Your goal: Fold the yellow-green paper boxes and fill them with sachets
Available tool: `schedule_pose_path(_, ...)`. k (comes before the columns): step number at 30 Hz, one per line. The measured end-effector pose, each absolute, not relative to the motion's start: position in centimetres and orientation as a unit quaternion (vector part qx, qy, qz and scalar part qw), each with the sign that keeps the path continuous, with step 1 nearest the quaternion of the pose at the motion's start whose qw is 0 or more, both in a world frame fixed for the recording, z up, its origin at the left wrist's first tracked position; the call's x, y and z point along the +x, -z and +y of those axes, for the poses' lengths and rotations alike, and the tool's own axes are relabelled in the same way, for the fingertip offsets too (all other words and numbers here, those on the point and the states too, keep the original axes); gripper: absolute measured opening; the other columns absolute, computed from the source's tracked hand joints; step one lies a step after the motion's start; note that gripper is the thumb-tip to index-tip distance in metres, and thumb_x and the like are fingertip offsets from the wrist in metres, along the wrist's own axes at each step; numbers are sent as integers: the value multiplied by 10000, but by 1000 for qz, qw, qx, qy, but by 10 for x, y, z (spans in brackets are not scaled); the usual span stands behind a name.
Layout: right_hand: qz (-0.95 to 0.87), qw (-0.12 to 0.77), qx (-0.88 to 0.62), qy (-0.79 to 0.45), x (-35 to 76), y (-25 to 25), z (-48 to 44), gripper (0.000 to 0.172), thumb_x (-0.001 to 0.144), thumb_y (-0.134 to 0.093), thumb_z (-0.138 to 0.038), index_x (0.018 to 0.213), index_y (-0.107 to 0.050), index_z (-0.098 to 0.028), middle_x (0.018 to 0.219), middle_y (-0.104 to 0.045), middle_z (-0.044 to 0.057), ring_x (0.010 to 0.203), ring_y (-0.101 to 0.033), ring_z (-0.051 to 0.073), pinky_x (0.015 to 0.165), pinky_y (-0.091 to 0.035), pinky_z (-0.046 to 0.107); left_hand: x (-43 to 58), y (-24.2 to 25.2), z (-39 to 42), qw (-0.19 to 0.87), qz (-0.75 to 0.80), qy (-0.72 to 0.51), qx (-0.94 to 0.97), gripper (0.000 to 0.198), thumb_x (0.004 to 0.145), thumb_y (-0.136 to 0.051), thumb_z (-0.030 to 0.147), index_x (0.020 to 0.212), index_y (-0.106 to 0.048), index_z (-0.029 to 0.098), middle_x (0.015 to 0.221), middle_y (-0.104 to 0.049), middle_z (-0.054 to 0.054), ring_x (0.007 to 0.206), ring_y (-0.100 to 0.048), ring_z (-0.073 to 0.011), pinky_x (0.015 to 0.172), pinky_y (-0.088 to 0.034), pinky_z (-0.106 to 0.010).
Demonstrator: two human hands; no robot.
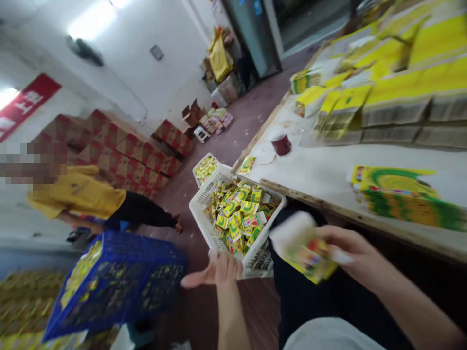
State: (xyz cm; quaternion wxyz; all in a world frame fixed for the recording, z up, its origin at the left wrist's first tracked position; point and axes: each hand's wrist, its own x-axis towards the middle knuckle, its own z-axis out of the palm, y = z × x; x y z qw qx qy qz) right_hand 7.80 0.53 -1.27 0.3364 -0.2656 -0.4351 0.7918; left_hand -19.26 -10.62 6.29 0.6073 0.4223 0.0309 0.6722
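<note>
Probably light and crushable (print blurred), pack (310, 255) is pinched by right hand (355, 253); edges preferred. Left hand (222, 271) is spread at crate (200, 216).

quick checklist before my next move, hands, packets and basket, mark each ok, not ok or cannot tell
1. Right hand holding the packet: ok.
2. Print on that packet sharp enough to read: not ok, blurred.
3. Left hand at the near rim of the white basket: ok.
4. Left hand's grip firm: cannot tell.
5. Small packets lying within the basket: ok.
6. Maroon mug standing on the table: ok.
</note>
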Motion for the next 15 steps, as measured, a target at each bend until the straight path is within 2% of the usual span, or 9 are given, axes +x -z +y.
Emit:
schedule_pose_path(1,-399,322,-264,-817,61,14,7,469,633,-818,-578,913,-751,-208,856,-755,75,719,-714,235,640,-590,316,-199,-45,-100,607,72,-698,373,659,769,-593,716,1245,-623,261,1115,-756,-62,1023,-712,-174,893,-530,-257)
schedule_pose_path(3,-332,321,-268,-845,31,16,9,487,636,-809,-600,911,-730,-206,799,-745,48,649,-692,188,608,-567,277,-210,-17,-87,576,164,-756,262,709,887,-397,700,1359,-537,190,1300,-666,-129,1224,-610,-170,1013,-466,-277)
schedule_pose_path(5,-311,322,-262,-855,11,12,10,495,649,-801,-599,914,-713,-191,797,-737,44,649,-679,174,607,-551,264,-219,-13,-82,525,249,-797,165,806,906,-298,706,1440,-433,118,1390,-583,-195,1327,-523,-199,1054,-439,-330)
schedule_pose_path(7,-329,330,-231,-854,-5,-8,13,453,691,-788,-558,923,-700,-179,838,-730,45,694,-672,169,634,-538,263,-232,-39,-89,443,328,-825,126,898,867,-279,757,1473,-372,101,1471,-496,-206,1401,-432,-230,1058,-437,-367)
schedule_pose_path(9,-358,355,-166,-848,-28,-47,17,373,723,-781,-492,909,-694,-180,861,-718,27,733,-658,154,662,-518,251,-252,-88,-109,262,432,-842,188,946,818,-252,814,1418,-448,108,1544,-415,-154,1462,-325,-222,1032,-457,-305)
schedule_pose_path(11,-410,361,-64,-835,-64,-96,18,288,764,-750,-424,930,-694,-195,898,-708,8,790,-645,148,724,-507,258,-279,-143,-137,-31,529,-809,255,1005,745,-75,879,1350,-516,208,1598,-348,-19,1505,-212,-190,1013,-458,-231)
schedule_pose_path(12,-455,356,-4,-816,-86,-120,18,249,768,-745,-379,932,-700,-196,902,-701,3,801,-634,145,730,-497,255,-293,-167,-152,-143,593,-743,276,1011,735,65,848,1356,-494,279,1617,-297,61,1519,-147,-181,1025,-460,-249)
schedule_pose_path(14,-546,358,27,-757,-127,-157,13,173,792,-725,-285,941,-712,-199,861,-686,-17,761,-593,120,694,-448,224,-320,-198,-178,-217,753,-557,277,973,743,295,684,1421,-339,390,1640,-165,163,1527,-74,-156,1042,-478,-349)
schedule_pose_path(15,-574,355,17,-738,-143,-168,11,142,808,-708,-258,932,-715,-188,821,-675,-22,730,-575,110,665,-422,213,-331,-203,-187,-218,771,-547,243,1020,711,336,672,1420,-321,348,1651,-160,116,1526,-98,-182,1025,-496,-391)
